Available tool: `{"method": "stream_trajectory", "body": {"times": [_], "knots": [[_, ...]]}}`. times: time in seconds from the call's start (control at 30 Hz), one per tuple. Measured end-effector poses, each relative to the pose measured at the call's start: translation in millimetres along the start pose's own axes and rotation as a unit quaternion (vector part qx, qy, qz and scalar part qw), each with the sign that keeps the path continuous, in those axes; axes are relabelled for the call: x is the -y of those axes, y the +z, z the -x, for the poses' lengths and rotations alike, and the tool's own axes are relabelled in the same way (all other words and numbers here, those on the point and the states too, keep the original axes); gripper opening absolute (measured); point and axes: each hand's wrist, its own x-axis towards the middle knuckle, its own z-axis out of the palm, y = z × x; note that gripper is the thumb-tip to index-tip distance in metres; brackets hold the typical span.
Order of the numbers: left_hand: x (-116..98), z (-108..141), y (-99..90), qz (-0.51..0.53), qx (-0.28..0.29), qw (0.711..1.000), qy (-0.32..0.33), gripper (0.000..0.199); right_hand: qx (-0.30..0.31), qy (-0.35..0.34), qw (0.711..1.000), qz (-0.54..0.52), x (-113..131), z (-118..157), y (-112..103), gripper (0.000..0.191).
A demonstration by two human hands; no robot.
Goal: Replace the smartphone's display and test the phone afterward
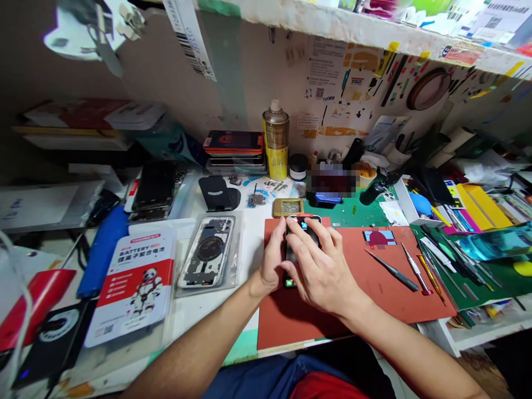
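Note:
A smartphone [292,250] with a lit screen lies on the reddish-brown mat [353,266], mostly covered by my fingers. Along its left edge my left hand [274,257] grips it, the thumb pointing toward the top. My right hand [322,257] reaches across the screen, its fingertips pressed on the upper part and its thumb near the lower left edge. Small coloured icons show between the fingers. Just beyond the phone's top edge sits a small gold-rimmed tray [288,207]. To the left, an opened phone housing [208,249] rests on clear plastic.
Right of the phone lie a dark pen-like tool [393,270], screwdrivers [417,269] and several tweezers [461,260]. A spray can [276,141] stands at the back beside stacked phones [235,147]. A battery package [133,282] lies left. A shelf [332,30] overhangs the bench.

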Motion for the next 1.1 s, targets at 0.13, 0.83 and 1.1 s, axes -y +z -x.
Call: {"method": "stream_trajectory", "body": {"times": [0.13,0.83,1.1], "knots": [[-5,2,13.8,-0.006,0.017,1.000,-0.012,0.046,0.012,-0.009,1.000,-0.027,7,16,0,0.041],[-13,3,26.8,-0.014,0.025,0.999,-0.021,0.048,-0.001,0.036,0.999,-0.016,-5,25,-4,0.039],[-12,6,26.5,-0.021,0.036,0.998,-0.044,0.053,0.016,-0.022,0.999,-0.020,-9,39,-8,0.031]]}}
